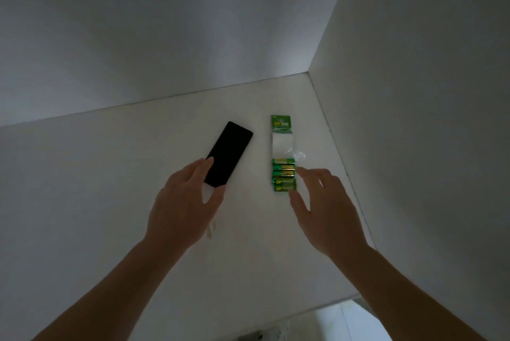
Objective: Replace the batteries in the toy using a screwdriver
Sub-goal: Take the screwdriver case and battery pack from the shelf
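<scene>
**Fig.** Opening step of the battery change, head view. The toy, a flat black slab, lies slantwise on the white worktop at centre frame. To its right lies the pack: the upper half is a green card with torn clear film, the lower half a row of green batteries side by side.

The left hand is spread over the toy's lower end with its grip wide open. Its fingers are straight at the slab's edge and the thumb sits just below the lower corner; whether they touch the toy cannot be told. The right hand stands at the right ends of the batteries, its grip likewise open and holding nothing, forefinger beside the upper cells and thumb just below the lowest.

No screwdriver is in view, and no cover or screw can be made out on the toy's upper face. By this showing, the toy is probably not yet opened.

To do the step well:
- Close the left grip across the toy's narrow width, near its middle rather than its tip, so that it lifts level and can be turned to show the cover screw.
- Pinch one battery at a time by its end while holding the film down, since loose cells are likely to roll on the smooth worktop.
- Have the driver to hand before freeing the cells.
</scene>
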Demonstrator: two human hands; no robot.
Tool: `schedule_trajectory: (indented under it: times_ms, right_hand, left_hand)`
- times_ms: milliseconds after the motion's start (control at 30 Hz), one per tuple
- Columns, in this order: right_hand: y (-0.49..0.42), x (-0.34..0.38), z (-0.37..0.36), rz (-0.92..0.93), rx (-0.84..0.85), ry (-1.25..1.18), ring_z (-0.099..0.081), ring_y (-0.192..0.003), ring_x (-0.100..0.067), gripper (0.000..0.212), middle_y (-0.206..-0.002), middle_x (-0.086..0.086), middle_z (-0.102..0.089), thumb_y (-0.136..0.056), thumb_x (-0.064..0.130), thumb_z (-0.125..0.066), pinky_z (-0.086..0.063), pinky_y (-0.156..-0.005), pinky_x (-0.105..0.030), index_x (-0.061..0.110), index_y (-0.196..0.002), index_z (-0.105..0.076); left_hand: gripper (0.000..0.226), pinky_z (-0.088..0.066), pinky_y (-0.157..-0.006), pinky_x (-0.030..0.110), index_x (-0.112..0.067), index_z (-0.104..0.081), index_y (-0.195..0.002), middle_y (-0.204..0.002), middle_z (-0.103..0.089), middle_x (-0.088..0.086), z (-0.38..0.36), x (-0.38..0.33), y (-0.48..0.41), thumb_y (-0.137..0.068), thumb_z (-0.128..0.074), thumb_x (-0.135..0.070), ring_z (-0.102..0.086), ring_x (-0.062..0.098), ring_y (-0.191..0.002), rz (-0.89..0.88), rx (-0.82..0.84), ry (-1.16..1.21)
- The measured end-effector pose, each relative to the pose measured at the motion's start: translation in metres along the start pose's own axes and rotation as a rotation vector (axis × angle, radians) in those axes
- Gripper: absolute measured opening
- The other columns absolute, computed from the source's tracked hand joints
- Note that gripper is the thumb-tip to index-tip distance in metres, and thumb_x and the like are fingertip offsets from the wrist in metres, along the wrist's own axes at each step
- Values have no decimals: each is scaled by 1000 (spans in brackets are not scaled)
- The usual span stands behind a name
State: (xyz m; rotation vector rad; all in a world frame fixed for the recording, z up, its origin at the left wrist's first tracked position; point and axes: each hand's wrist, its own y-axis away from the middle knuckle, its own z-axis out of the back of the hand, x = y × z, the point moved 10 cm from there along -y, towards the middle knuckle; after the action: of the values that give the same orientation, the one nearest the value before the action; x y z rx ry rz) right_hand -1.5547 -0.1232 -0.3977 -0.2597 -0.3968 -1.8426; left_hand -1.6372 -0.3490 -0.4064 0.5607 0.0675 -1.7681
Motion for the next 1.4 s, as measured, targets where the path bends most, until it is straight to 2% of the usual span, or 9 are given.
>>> schedule_trajectory:
  times_ms: [300, 500, 633, 733, 800, 900, 1100, 1300, 1400]
  right_hand:
    - [-35, -40, -38, -245, -3, -186, -54, -93, -12, 42, -107, 5, -52, -96, 46, -55, -34, -67, -11, 18, -126, -54]
    - [-49, -54, -54, -458, -19, -390, -57, -88, -17, 40, -100, 0, -57, -90, 47, -66, -35, -58, -18, 15, -113, -57]
    - [-57, -54, -57, -511, -29, -428, -57, -89, -17, 39, -101, -1, -61, -89, 49, -67, -38, -62, -24, 18, -111, -55]
    - [-58, -52, -56, -532, -29, -407, -54, -85, -15, 36, -102, 0, -61, -92, 49, -64, -33, -58, -18, 19, -110, -55]
    - [-58, -52, -55, -551, -35, -392, -54, -86, -15, 35, -104, 0, -61, -94, 49, -59, -38, -63, -23, 18, -112, -56]
    - [-59, -49, -56, -572, -50, -390, -56, -88, -17, 34, -105, 0, -62, -97, 49, -54, -41, -70, -29, 18, -111, -55]
    - [-57, -38, -59, -600, -35, -384, -49, -83, -14, 30, -99, 4, -58, -97, 51, -52, -32, -60, -28, 22, -105, -50]
    - [-55, -31, -66, -640, -52, -413, -49, -90, -17, 42, -103, 1, -55, -96, 54, -52, -34, -73, -30, 16, -113, -50]
    - [-55, -29, -71, -629, -49, -423, -54, -93, -21, 35, -100, 0, -56, -96, 52, -53, -36, -74, -30, 19, -105, -45]
  left_hand:
    - [68, -44, -91, 41, -22, -30, -153, -137, -49, 9, -31, -1, -54, -95, -59, -41, -46, 29, -119, 38, -19, 35]
    - [75, -44, -97, 41, -17, -30, -153, -132, -47, 9, -41, 1, -68, -92, -65, -41, -45, 28, -120, 110, -19, 89]
    - [84, -47, -95, 40, -18, -35, -148, -127, -46, 10, -49, 11, -75, -80, -78, -42, -50, 29, -117, 273, 42, 267]
    - [57, -51, -82, 38, -17, -46, -124, -116, -55, 7, -56, 7, -76, -82, -77, -39, -57, 27, -105, 319, 90, 314]
    - [37, -50, -69, 35, -16, -47, -108, -105, -59, 5, -58, 0, -75, -88, -71, -36, -59, 24, -92, 313, 86, 332]
    - [29, -44, -56, 21, -16, -52, -109, -102, -62, 0, -67, -9, -70, -92, -68, -34, -59, 11, -81, 344, 96, 512]
    - [31, -51, -62, 24, -18, -58, -113, -105, -68, 1, -89, -18, -59, -88, -73, -30, -68, 17, -90, 411, 123, 741]
    - [27, -57, -70, 31, -21, -57, -108, -104, -68, 1, -93, -16, -56, -88, -73, -29, -68, 18, -91, 413, 109, 773]
    - [28, -55, -67, 28, -21, -56, -109, -104, -68, 1, -93, -16, -55, -88, -73, -29, -67, 17, -90, 404, 98, 770]
